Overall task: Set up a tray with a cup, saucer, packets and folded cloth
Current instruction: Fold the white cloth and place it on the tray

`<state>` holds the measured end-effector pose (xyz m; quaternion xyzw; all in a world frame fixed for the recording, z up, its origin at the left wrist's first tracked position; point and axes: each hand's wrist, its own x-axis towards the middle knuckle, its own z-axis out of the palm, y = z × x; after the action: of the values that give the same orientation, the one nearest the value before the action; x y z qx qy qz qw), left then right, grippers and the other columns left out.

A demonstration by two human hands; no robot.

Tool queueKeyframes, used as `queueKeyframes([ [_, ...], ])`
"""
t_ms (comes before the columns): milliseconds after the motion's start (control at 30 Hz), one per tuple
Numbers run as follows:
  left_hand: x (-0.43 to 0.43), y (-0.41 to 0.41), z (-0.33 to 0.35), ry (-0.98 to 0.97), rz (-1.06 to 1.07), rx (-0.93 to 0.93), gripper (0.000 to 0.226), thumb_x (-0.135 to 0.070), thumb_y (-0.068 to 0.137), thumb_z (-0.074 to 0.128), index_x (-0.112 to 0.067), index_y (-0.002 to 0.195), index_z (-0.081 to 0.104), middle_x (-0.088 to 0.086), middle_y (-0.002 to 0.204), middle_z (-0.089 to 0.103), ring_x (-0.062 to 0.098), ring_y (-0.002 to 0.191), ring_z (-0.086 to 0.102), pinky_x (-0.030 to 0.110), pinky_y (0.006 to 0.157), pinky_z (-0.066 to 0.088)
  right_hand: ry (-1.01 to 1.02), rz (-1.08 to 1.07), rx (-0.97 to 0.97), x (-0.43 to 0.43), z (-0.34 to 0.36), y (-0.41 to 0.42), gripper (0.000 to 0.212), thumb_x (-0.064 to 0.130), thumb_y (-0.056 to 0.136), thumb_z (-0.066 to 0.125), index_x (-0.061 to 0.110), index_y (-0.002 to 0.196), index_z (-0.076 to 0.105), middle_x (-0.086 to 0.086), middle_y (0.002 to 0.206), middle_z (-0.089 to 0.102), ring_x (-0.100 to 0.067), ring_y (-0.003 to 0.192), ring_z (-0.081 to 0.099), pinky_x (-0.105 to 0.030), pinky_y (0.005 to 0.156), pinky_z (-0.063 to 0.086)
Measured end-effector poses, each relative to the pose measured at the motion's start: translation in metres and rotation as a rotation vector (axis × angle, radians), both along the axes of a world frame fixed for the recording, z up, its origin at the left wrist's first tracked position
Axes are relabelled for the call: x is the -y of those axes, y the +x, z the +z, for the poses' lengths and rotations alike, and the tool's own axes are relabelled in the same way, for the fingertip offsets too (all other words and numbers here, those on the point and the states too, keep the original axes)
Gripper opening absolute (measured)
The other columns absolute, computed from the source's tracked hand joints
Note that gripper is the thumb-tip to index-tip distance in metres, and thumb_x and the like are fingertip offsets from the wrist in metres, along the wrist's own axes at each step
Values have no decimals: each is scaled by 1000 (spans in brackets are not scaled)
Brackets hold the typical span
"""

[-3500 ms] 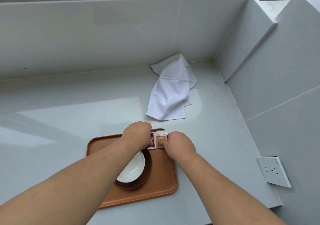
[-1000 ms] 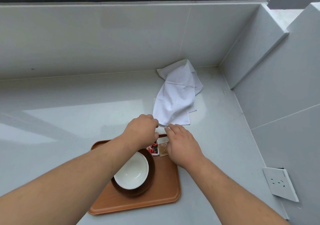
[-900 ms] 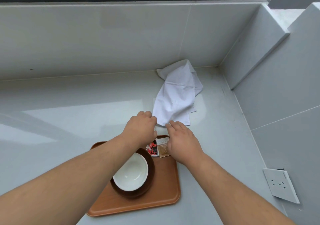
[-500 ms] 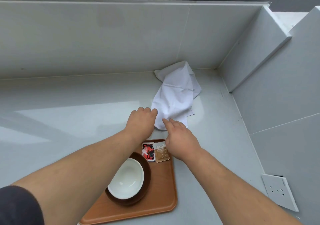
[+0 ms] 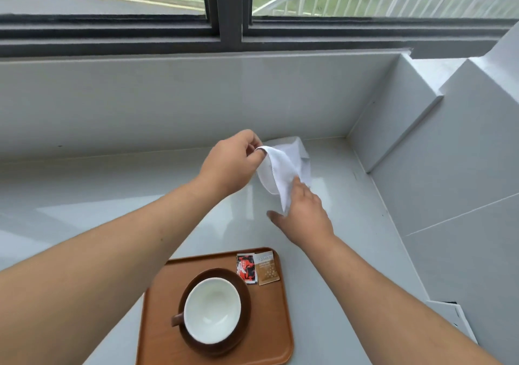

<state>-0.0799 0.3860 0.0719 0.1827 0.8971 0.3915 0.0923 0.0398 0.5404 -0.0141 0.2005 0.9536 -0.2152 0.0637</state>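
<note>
1. While the left arm reached forward and up over the tabletop (image 5: pixel 112 196), the left hand (image 5: pixel 233 165) was held above the surface, knuckles toward the camera, wrist slightly bent.
2. Left grip: closed, thumb and fingers pinching one edge of the white cloth (image 5: pixel 283 170) and lifting it.
3. Right arm: extended forward from the lower right; right hand (image 5: pixel 303 215) low, back of the hand up, thumb spread out to the left near the tabletop.
4. Right grip: fingers against the lower hanging part of the cloth; whether they had closed on it could not be told, as the cloth covered the fingertips.
5. Cloth: unfolded, draped between the two hands, its far end trailing toward the corner of the tiled wall (image 5: pixel 168 103).
6. Tray (image 5: pixel 157 322): brown, on the tabletop nearest the camera, well apart from the cloth.
7. Saucer (image 5: pixel 244 311): dark brown, on the tray.
8. Cup (image 5: pixel 212 310): white inside, on the saucer, handle to the left.
9. Packets: red-and-black packet (image 5: pixel 246 268) and tan packet (image 5: pixel 266 267), side by side, at the tray's far right corner.
</note>
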Motion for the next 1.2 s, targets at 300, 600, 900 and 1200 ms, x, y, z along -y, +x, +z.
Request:
queueKeyframes([
  [300, 25, -25, 102, 290, 27, -7, 25, -12, 101, 50, -30, 90, 64, -3, 64, 58, 1, 41, 42, 15, 44, 34, -62, 39, -131, 10, 55, -25, 92, 43, 88, 66, 22, 162, 15, -4, 156, 43, -33, 137, 40, -44, 104, 45],
  [600, 64, -28, 166, 354, 36, -15, 22, -19, 103, 51, -29, 91, 67, 12, 76, 58, 19, 64, 48, 29, 61, 40, -467, 199, -293, 73, 132, -34, 102, 84, 79, 56, 38, 160, 16, 11, 158, 41, -15, 143, 41, -48, 112, 42],
  [900, 106, -25, 235, 395, 87, -123, 25, -22, 105, 48, -31, 93, 68, 11, 77, 58, 22, 67, 48, 31, 66, 40, -281, 176, -316, 123, 173, -51, 70, 26, 86, 55, 27, 152, 31, 2, 132, 61, -32, 115, 58, -45, 88, 55],
  [1200, 176, -29, 271, 492, 100, -98, 30, -17, 104, 48, -31, 87, 68, 7, 78, 64, 21, 62, 55, 26, 52, 46, -326, 183, -310, 142, 208, -58, 34, 49, 90, 34, 30, 75, 58, 11, 73, 66, -19, 72, 61, -35, 62, 51],
])
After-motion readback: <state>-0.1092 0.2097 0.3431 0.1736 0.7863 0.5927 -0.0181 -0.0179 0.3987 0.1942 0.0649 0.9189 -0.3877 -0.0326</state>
